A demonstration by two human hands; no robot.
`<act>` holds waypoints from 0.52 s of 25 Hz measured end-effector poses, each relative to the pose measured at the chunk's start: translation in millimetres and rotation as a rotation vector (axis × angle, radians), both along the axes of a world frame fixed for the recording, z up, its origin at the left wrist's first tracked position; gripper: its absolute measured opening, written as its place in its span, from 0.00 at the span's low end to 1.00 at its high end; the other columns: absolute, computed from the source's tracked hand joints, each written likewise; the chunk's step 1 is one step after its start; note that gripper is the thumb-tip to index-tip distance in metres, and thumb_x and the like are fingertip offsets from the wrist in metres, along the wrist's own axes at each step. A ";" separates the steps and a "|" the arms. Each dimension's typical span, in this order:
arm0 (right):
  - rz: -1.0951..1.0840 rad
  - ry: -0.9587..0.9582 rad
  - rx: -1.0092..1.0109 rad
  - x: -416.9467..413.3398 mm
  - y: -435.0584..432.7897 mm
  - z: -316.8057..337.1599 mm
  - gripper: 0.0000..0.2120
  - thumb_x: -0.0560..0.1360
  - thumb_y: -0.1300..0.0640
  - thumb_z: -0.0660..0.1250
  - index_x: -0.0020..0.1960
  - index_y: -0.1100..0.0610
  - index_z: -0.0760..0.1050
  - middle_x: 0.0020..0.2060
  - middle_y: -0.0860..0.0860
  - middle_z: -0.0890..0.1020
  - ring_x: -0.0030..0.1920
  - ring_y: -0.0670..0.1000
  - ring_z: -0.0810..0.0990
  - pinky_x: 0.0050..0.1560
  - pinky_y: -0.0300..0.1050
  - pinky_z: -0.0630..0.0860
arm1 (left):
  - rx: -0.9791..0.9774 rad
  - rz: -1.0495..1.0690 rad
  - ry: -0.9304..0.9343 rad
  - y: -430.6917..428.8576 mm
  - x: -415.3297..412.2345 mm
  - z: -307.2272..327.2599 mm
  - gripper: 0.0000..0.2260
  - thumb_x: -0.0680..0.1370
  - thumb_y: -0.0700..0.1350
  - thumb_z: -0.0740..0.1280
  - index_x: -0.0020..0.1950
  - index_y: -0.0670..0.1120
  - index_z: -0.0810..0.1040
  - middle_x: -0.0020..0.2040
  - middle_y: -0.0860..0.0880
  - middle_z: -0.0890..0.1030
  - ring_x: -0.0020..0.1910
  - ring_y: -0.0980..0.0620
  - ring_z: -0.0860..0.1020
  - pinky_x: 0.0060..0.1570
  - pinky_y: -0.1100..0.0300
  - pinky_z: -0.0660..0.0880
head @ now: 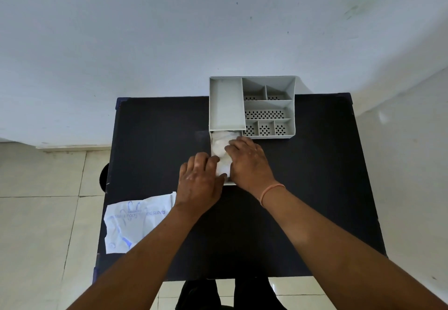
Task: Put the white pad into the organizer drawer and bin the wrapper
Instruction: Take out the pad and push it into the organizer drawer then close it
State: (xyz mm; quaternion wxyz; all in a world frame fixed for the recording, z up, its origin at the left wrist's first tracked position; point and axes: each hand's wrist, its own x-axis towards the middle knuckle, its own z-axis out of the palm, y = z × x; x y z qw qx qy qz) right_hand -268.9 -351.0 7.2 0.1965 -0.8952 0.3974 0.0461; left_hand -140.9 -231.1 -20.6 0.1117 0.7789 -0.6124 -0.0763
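Observation:
A grey organizer (252, 106) stands at the far edge of the dark table, with its drawer (213, 140) pulled out toward me. The white pad (221, 148) lies inside the open drawer. My left hand (198, 180) rests on the drawer's near left corner, fingers curled against the pad. My right hand (247, 162) lies over the drawer's right side, fingers pressing down on the pad. The white wrapper (135, 222), printed in blue, lies flat near the table's left front edge, apart from both hands.
The dark table (315, 188) stands against a pale wall, tiled floor around it. A dark round object (104, 176) shows just past the table's left edge. The organizer's top has several small perforated compartments (265, 114). My legs are below the near edge.

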 end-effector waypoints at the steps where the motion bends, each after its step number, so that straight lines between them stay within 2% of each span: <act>1: -0.034 -0.045 -0.048 -5.3 4.8 1.9 0.22 0.73 0.56 0.69 0.66 0.57 0.78 0.68 0.55 0.79 0.74 0.58 0.70 0.72 0.59 0.70 | 0.023 -0.014 0.016 3.0 1.4 -1.0 0.24 0.76 0.58 0.71 0.66 0.45 0.79 0.60 0.42 0.79 0.56 0.42 0.79 0.52 0.45 0.77; 2: -0.032 -0.054 -0.074 -11.0 11.8 2.0 0.21 0.72 0.56 0.69 0.65 0.56 0.78 0.65 0.54 0.80 0.71 0.57 0.72 0.70 0.57 0.72 | 0.066 -0.055 0.003 5.5 2.4 -2.4 0.27 0.73 0.60 0.73 0.66 0.45 0.79 0.60 0.43 0.80 0.55 0.42 0.78 0.51 0.45 0.77; 4: 0.071 0.010 -0.050 -20.0 28.1 -2.4 0.24 0.71 0.51 0.70 0.67 0.54 0.77 0.67 0.53 0.79 0.72 0.56 0.72 0.71 0.58 0.70 | 0.165 -0.155 -0.073 5.6 3.7 -4.6 0.28 0.68 0.56 0.78 0.65 0.47 0.81 0.61 0.44 0.80 0.55 0.42 0.79 0.51 0.45 0.77; 7: 0.158 0.178 0.000 -24.9 39.7 -19.7 0.33 0.70 0.48 0.77 0.73 0.53 0.74 0.74 0.55 0.76 0.77 0.58 0.70 0.76 0.67 0.64 | 0.253 -0.250 -0.145 -4.6 4.9 -1.4 0.16 0.71 0.49 0.77 0.58 0.48 0.85 0.58 0.46 0.83 0.56 0.42 0.79 0.52 0.44 0.76; 10: 0.162 0.171 -0.068 -25.9 35.6 -26.8 0.24 0.76 0.57 0.71 0.71 0.53 0.77 0.72 0.56 0.78 0.74 0.59 0.74 0.75 0.69 0.65 | 0.297 -0.307 -0.153 -11.0 5.6 3.9 0.10 0.72 0.49 0.73 0.51 0.48 0.87 0.48 0.49 0.86 0.55 0.43 0.78 0.53 0.45 0.74; 13: 0.150 0.126 -0.077 -20.5 30.3 -18.6 0.23 0.77 0.58 0.68 0.71 0.54 0.77 0.72 0.56 0.79 0.76 0.59 0.72 0.75 0.69 0.65 | 0.277 -0.281 -0.131 -15.7 10.1 12.9 0.07 0.72 0.47 0.70 0.45 0.49 0.86 0.41 0.51 0.86 0.52 0.44 0.79 0.54 0.46 0.74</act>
